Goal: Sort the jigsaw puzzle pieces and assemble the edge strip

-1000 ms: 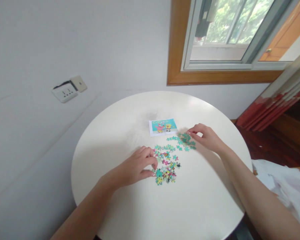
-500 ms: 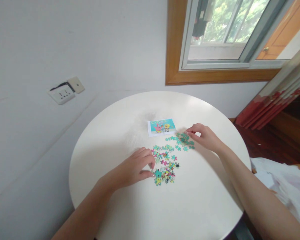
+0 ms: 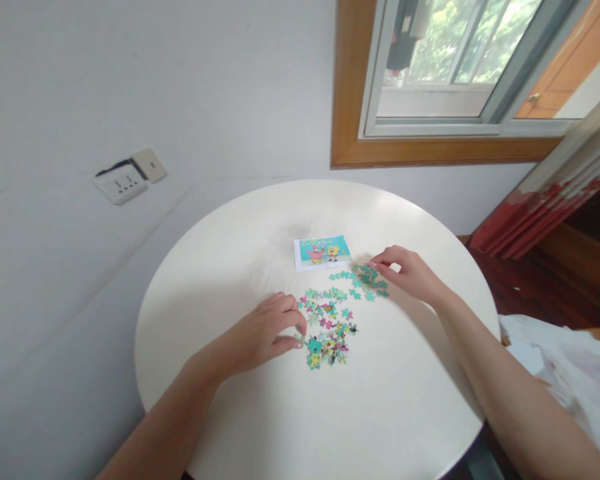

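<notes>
Flanking puzzle pieces (image 3: 315, 345) mid-frame: left hand (image 3: 273, 329), fingers slightly parted; right hand (image 3: 405, 268), fingers nearly together; any hold unclear. Pieces likely light, stiff; best pinched by edges.

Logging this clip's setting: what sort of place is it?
Most likely a room in a home: a round white table with jigsaw pieces stands near a wood-framed window, with a red-and-cream curtain at the right.
</notes>
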A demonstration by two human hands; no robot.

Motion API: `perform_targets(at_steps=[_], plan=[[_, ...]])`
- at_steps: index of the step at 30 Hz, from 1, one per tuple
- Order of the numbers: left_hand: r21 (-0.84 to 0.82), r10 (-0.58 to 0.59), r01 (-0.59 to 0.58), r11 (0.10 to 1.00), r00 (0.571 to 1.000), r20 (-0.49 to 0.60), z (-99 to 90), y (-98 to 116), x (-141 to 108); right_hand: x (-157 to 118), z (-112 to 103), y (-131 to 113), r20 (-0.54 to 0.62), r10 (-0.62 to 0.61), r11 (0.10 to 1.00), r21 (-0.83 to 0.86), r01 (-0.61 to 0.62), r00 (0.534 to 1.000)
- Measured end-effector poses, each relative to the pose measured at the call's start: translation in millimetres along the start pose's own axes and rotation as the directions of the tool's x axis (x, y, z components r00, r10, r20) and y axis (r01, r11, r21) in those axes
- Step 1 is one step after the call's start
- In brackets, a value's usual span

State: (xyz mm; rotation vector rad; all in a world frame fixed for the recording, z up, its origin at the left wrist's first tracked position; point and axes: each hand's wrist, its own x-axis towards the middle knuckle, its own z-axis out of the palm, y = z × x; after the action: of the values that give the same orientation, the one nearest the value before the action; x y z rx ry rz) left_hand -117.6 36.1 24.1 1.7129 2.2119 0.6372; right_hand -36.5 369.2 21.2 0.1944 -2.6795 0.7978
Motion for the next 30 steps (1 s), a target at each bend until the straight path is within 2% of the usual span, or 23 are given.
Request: perform_targets(at_steps=[11, 17, 21, 26, 30], plan=[[0.033, 0.007, -0.006, 0.999, 1.000, -0.021, 1.1, 2.5, 4.1, 2.1, 2.2, -3.3, 0.007, -0.009, 1.000, 0.030, 0.008, 1.000], [0.084, -0.048, 0.051, 0.995, 0.998, -0.040, -2.3, -2.2, -3.8, 2.3, 1.7, -2.6, 0.008, -0.014, 0.999, 0.034, 0.014, 1.000], [0.138, -0.051, 0.064, 0.988, 0.994, -0.096, 7.4, -6.6, -10.1, 2.7, -0.1, -1.1, -0.007, -0.019, 0.999, 0.033, 0.020, 1.000], [0.184, 0.015, 0.009, 0.983, 0.991, -0.132, 21.7, -10.2, -15.9, 2.9, -1.0, -0.8, -0.009, -0.016, 0.999, 0.041, 0.016, 1.000], [0.242, 0.061, -0.017, 0.970, 0.983, -0.173, 26.3, -10.1, -13.8, 2.5, 1.5, -2.1, -0.003, -0.017, 0.998, 0.052, 0.018, 1.000]])
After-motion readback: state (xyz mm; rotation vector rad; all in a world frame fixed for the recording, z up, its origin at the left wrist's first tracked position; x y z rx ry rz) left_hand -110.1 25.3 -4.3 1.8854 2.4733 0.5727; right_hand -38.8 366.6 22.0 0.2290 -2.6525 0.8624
